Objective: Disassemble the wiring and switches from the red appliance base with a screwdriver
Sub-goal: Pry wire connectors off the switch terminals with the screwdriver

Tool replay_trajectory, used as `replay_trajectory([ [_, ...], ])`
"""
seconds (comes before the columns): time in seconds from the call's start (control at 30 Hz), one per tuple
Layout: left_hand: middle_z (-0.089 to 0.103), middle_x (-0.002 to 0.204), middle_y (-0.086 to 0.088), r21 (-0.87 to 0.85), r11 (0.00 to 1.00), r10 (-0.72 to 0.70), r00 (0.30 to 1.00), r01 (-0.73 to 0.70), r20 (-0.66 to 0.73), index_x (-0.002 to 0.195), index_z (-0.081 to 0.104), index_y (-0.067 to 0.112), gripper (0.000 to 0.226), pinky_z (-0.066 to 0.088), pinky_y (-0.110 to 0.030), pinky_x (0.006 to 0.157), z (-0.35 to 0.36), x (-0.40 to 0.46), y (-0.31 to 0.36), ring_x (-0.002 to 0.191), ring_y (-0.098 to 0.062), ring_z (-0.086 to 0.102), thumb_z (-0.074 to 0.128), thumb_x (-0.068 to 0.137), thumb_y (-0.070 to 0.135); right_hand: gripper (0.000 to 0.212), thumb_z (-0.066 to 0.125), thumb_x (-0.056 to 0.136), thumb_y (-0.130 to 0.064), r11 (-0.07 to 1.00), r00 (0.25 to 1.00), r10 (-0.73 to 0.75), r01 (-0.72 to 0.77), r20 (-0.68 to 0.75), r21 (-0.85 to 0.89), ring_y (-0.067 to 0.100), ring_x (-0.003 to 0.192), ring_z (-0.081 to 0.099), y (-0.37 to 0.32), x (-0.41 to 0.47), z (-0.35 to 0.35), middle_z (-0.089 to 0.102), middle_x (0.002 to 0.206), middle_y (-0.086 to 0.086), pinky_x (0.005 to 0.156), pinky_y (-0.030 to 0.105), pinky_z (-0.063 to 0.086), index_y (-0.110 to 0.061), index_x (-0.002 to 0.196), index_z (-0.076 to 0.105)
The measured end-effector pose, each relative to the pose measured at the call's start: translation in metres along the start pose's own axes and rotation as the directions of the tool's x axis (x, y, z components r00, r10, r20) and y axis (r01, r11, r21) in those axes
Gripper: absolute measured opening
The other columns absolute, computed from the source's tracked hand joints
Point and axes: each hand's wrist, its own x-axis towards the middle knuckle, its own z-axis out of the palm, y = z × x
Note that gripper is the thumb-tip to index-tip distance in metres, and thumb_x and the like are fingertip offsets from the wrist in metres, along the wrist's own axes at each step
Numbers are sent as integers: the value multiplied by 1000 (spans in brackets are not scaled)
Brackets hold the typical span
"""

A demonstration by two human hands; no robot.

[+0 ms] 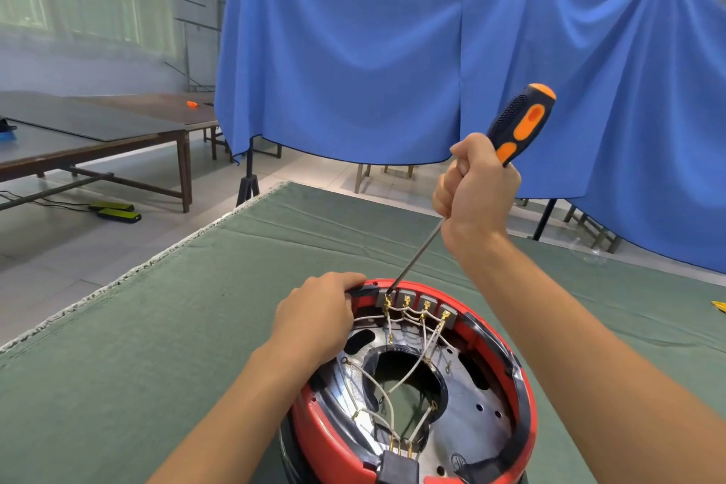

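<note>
The right hand [475, 185] is gripping the black-and-orange plastic handle of a long screwdriver [520, 122] in a closed fist, fingers wrapped round its lower end, with the bare forearm reaching up from the lower right of the view. The handle is tilting up and to the right, while the thin steel shaft is slanting down to the left, its tip resting at the leftmost of the grey switch blocks [416, 301] on the far inner rim of the round red plastic appliance base [326, 440].

The left hand [318, 314] is resting on the far left rim of that base, fingers curled over the edge just beside the switches, its forearm coming in from the lower left. Inside the base, white wires [408, 373] with brass terminals are running from the switch blocks across a shiny metal plate [475, 420] to a black connector [396, 466] at the near rim.

The base is sitting on a table covered with green cloth [157, 346], close to the near edge. Beyond it, a blue fabric backdrop [353, 51] is hanging.
</note>
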Motion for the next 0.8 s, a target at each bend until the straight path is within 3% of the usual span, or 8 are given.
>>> replay_trajectory([
  [0.37,63,122,4,3,1000,10,1000,-10,-8,127,53,45,43,45,-35,84,-1,0,-1,108,-27,57,41,96,17,39,51,77,-1,989,997,-67,71,39,-126,14,37,20,6,-3,11,20,48,0,42,19,22,-18,53,26],
  [0.63,64,120,3,-1,1000,2,1000,-2,-19,126,54,45,42,46,-34,82,0,-1,1,106,-28,58,41,96,18,30,53,74,-10,933,997,76,-76,-13,-351,18,49,20,13,26,30,23,53,0,47,26,21,-20,58,29],
  [0.8,65,117,4,-2,1000,12,1000,-12,-12,121,55,46,42,48,-37,84,-2,-2,1,105,-28,58,41,95,16,32,54,75,-11,911,991,129,-134,-39,-391,18,49,20,24,40,41,23,51,-2,46,26,21,-20,57,28],
])
